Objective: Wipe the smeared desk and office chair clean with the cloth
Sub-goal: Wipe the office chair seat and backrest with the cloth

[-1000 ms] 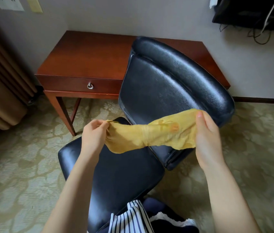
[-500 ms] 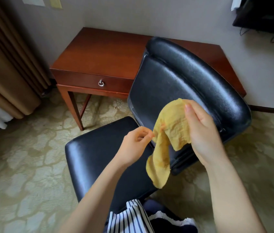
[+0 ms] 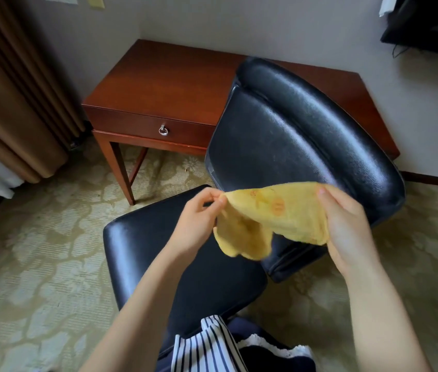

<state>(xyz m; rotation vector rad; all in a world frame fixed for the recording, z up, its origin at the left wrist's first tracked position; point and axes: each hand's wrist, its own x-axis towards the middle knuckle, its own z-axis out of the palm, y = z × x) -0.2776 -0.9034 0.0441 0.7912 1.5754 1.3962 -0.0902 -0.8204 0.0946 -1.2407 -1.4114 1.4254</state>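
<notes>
Cloth [image 3: 279,221] above chair [image 3: 293,135], left grip [image 3: 196,226] pinching one edge, right grip [image 3: 346,232] clasping other, desk [image 3: 172,84] drawer [image 3: 132,124] closed

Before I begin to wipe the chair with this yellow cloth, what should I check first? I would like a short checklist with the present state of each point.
1. Yellow cloth held by both hands: ok; the left hand pinches one corner, the right hand grips the opposite edge.
2. Cloth spread flat: not ok; its lower part hangs bunched.
3. Cloth on a surface: not ok; it seems to hang above the chair seat.
4. Smears located on the backrest or desk: cannot tell.
5. Desk drawer closed: ok.
</notes>
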